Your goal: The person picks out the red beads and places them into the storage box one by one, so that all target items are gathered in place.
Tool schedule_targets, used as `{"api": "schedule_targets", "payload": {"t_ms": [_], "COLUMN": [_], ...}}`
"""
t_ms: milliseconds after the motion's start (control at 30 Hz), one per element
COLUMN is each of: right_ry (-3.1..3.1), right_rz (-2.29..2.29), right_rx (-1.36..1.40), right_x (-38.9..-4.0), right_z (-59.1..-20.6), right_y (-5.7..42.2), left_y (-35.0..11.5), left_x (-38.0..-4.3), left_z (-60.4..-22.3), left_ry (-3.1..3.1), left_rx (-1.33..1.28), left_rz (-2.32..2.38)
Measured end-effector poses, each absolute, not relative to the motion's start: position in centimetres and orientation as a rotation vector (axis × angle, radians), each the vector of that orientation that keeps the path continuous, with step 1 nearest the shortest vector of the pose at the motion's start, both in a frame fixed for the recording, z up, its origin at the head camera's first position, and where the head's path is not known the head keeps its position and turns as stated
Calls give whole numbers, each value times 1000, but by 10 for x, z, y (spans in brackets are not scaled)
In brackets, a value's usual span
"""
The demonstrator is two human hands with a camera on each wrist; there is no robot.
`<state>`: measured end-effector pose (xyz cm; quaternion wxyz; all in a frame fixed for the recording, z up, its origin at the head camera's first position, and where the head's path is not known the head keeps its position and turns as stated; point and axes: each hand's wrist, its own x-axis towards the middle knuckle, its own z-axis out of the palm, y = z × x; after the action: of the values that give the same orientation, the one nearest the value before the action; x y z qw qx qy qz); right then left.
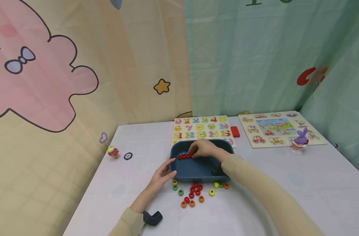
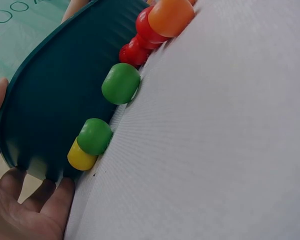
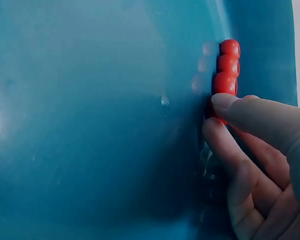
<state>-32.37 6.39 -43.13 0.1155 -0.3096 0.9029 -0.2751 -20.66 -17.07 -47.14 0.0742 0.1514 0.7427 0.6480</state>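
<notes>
A dark blue plastic basin (image 1: pixel 197 179) stands on the table. My left hand (image 1: pixel 160 176) grips its left end, the thumb at the rim and the other fingers (image 2: pixel 55 205) against the outer wall. Inside the basin, a row of red beads (image 3: pixel 227 66) lies along the far wall. At the right end of this row, my right hand (image 1: pixel 205 148) pinches a red bead (image 3: pixel 213 111) between thumb and fingertips, partly hiding it. In front of the basin lie loose red beads (image 1: pixel 198 192), orange beads (image 1: pixel 192 203), green beads (image 1: pixel 180 192) and yellow beads (image 1: pixel 212 192).
Behind the basin lie a number puzzle board (image 1: pixel 201 127), a red block (image 1: pixel 235 131) and a vehicle puzzle board (image 1: pixel 275 127). A purple rabbit toy (image 1: pixel 301 137) stands right. A small figurine (image 1: pixel 113 152) and a round black-rimmed disc (image 1: pixel 128 156) are left. A curtain hangs behind.
</notes>
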Motion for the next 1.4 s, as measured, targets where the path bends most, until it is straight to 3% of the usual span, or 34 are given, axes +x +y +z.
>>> {"api": "schedule_targets", "payload": {"t_ms": [200, 400, 600, 833, 1400], "right_ry": [2642, 2587, 2486, 2446, 2627], "right_rz": [-826, -1053, -1244, -1320, -1164], "right_rx": [-896, -972, -1108, -1143, -996], "right_x": [-323, -313, -271, -198, -162], "right_z": [-423, -391, -359, -344, -452], "right_y": [64, 74, 90, 97, 104], "left_y": [-171, -167, -165, -165, -165], "left_x": [-207, -199, -194, -194, -194], "left_z": [-472, -459, -447, -447, -448], "left_ry": [2240, 2245, 2239, 2238, 2244], "left_rx": [424, 416, 415, 425, 437], "left_rz": [1944, 1927, 1912, 1910, 1899]}}
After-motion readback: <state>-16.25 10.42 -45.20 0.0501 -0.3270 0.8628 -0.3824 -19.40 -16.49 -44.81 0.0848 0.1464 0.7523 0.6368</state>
